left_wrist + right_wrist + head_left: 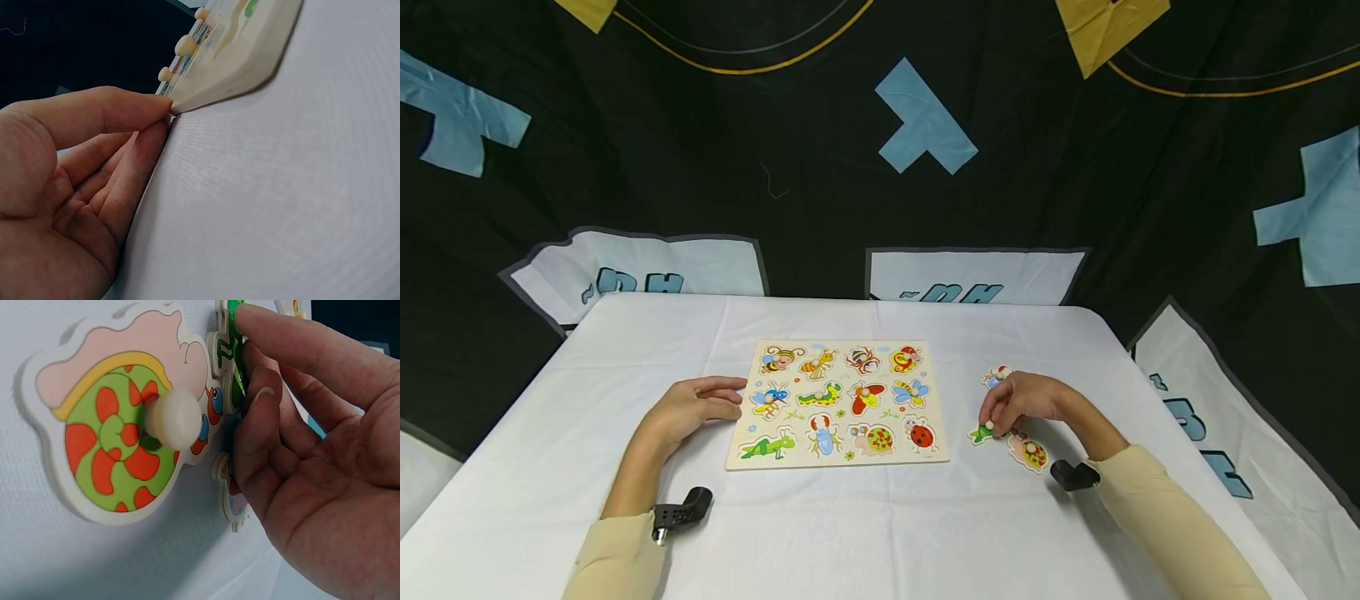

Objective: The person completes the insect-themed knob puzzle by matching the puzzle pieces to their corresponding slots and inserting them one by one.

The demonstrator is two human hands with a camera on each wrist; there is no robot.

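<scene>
A wooden peg puzzle board (842, 423) with insect pictures lies flat on the white table. My left hand (696, 408) is at its left side; in the left wrist view the thumb and a finger, fairly straight, touch the edge near a corner of the board (250, 62). To the right of the board, my right hand (1022, 404) pinches a green insect puzzle piece (979, 434) by its knob, low over the cloth. Next to that hand lies a snail puzzle piece (112, 437) with a pale round knob. The fingers partly cover the green piece.
Beyond the right hand's knuckles lies a blue and red puzzle piece (995, 377). Another piece (232, 494) shows partly under the hand in the right wrist view. A black curtain (820, 183) with blue and yellow shapes hangs behind the table (820, 542).
</scene>
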